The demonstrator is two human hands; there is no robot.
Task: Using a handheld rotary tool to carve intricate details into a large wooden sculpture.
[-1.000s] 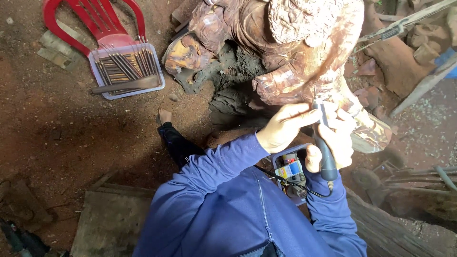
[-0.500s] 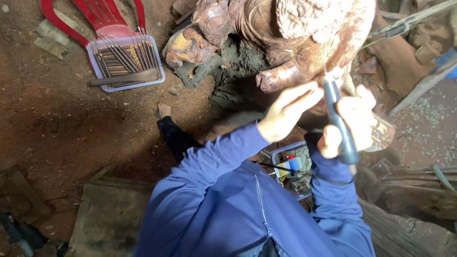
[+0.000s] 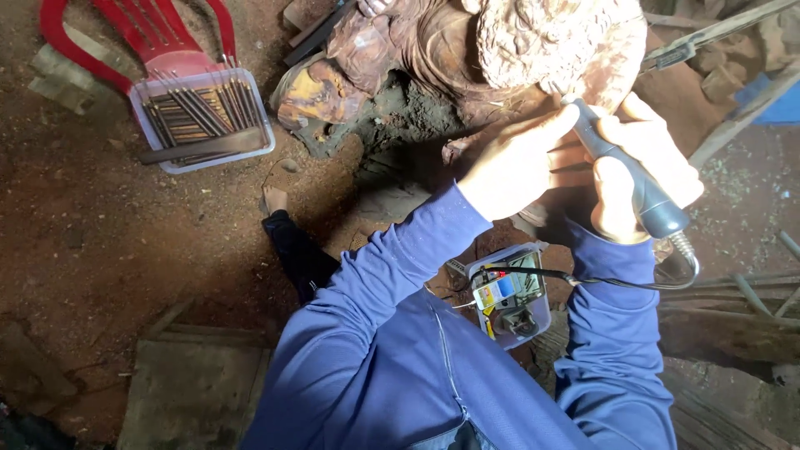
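A large reddish-brown carved wooden sculpture [image 3: 517, 42] lies on the dirt ground ahead of me. My right hand [image 3: 642, 171] grips a dark-handled rotary carving tool [image 3: 633, 179], its tip pressed against the sculpture's underside. My left hand [image 3: 517, 162] rests beside the tip, fingers steadying the tool against the wood. A black cable runs from the handle down to a small grey box [image 3: 510, 293] with a power unit inside, sitting by my lap. Both arms wear blue sleeves.
A clear plastic tray of several metal chisels [image 3: 200, 117] sits on a red plastic chair [image 3: 158, 37] at upper left. A foot in a dark trouser leg [image 3: 287, 242] shows on the dirt. Wooden planks [image 3: 196, 392] lie lower left, timber and rods at right.
Both hands and the tool shifted up and right along the sculpture, and the view moved closer over it. The grip stays the same.
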